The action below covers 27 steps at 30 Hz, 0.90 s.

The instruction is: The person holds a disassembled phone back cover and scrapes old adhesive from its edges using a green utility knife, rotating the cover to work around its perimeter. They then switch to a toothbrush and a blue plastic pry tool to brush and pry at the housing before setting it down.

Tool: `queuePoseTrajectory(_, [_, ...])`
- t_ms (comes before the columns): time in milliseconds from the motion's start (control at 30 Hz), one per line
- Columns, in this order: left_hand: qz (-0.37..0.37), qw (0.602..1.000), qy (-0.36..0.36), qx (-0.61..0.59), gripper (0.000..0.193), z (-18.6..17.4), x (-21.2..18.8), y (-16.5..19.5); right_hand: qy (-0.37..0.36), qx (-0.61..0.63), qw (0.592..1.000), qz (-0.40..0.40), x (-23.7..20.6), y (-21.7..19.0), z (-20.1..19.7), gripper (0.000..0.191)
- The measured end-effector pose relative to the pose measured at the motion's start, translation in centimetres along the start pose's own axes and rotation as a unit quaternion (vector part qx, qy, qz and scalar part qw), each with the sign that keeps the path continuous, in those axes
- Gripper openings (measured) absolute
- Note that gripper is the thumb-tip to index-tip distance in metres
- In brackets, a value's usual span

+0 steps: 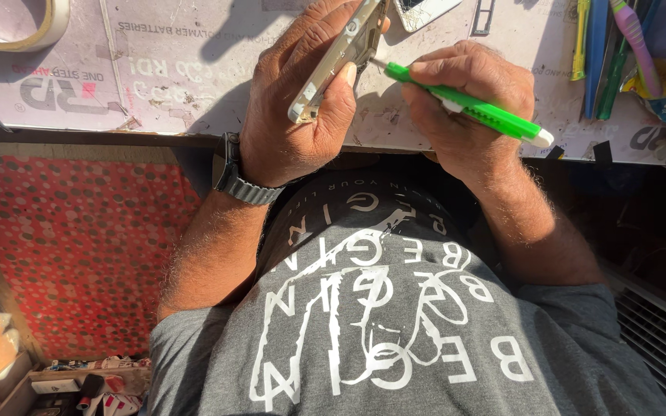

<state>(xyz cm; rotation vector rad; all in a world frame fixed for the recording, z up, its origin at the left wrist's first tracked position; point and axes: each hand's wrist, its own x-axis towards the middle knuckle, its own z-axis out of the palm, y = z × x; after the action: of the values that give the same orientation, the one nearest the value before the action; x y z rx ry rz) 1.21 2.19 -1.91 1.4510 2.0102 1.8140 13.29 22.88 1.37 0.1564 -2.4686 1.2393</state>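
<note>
Head view: one phone [338, 60], one green screwdriver [468, 106].

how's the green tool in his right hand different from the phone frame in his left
The green tool is a slim, bright green rod with a white end cap; the phone frame is a flat, pale metallic slab. The right hand holds the tool like a pen, lying nearly level, while the left hand tilts the frame edge-up. Both are held over the worktop, the tool's tip at the frame's edge.
</note>
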Motion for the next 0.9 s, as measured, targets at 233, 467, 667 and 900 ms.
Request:
queuePoseTrajectory(233, [0.004,1.000,0.003,-0.004,0.045,-0.09,0.08,0.07,-0.011,-0.009,1.000,-0.011,0.21,-0.30,0.02,0.019])
queuePoseTrajectory(467, [0.002,1.000,0.002,0.003,0.048,0.22,-0.34,-0.47,-0.008,0.004,1.000,-0.017,-0.01,0.05,0.31,0.018])
queuePoseTrajectory(667, [-0.002,1.000,0.000,-0.007,0.051,0.23,-0.61,-0.42,-0.003,-0.008,1.000,-0.022,-0.11,0.11,0.34,0.018])
queuePoseTrajectory(900, [0.016,1.000,0.009,-0.004,0.050,0.12,-0.08,-0.15,-0.024,0.013,0.999,-0.020,0.06,0.14,0.22,0.019])
